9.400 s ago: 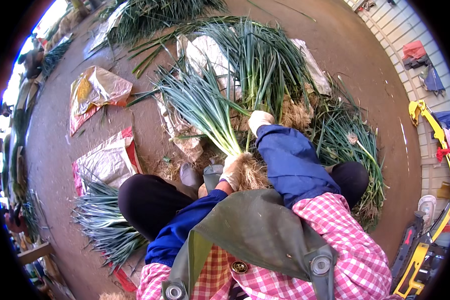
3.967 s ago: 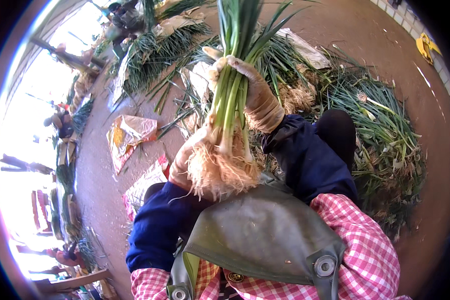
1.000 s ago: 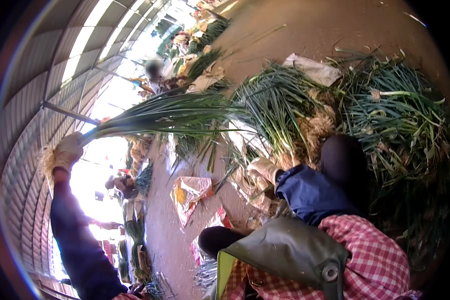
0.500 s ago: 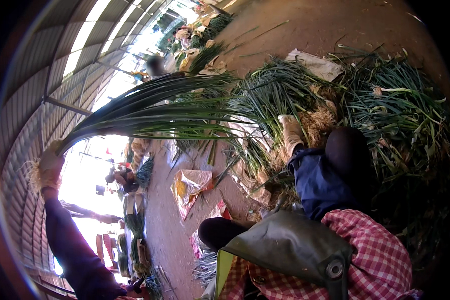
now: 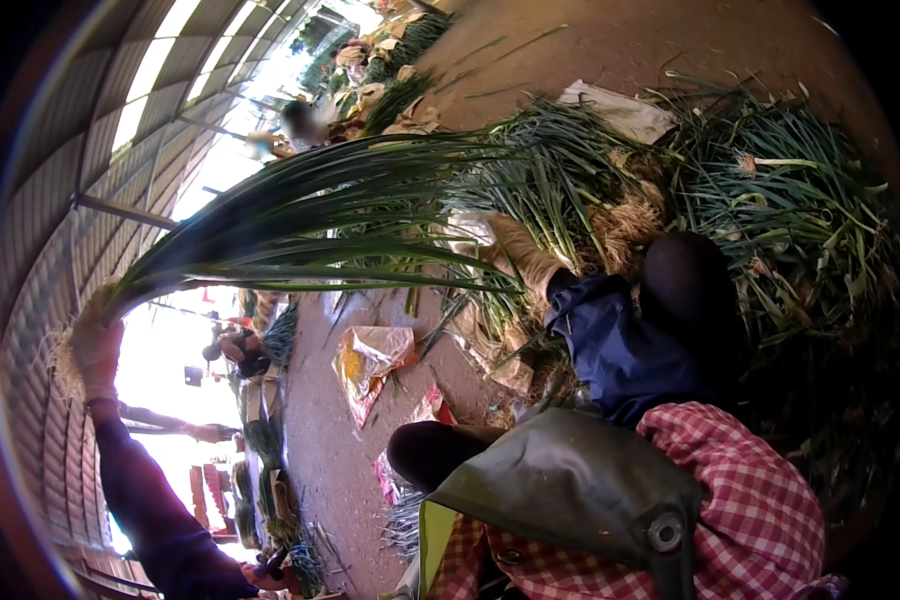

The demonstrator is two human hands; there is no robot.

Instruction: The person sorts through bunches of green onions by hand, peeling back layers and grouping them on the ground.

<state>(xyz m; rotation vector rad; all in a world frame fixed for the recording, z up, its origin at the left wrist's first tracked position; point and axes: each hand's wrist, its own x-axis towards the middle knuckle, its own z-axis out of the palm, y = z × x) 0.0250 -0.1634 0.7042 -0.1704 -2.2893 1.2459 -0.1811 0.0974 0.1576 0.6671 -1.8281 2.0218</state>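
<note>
Floor [image 5: 620,50] bearing, at right, a heap of green onions [image 5: 810,210]. At left, a raised bunch of green onions [image 5: 290,215], leaves [image 5: 370,185] trailing rightward. Left hand [image 5: 98,345] clasping its stalk bases; a slackened grip could shed stalks. Right hand [image 5: 525,255] near the leaf tips, grasp undeterminable.

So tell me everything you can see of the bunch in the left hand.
The bunch has long, slim, dark green leaves and a tuft of pale, stringy roots. The gloved left hand grips it near the root end, hiding part of it. It is held up at the left, roots leftward, leaves fanning and arching to the right. Some tips end close to the right hand in the picture; whether they touch it cannot be told.
</note>
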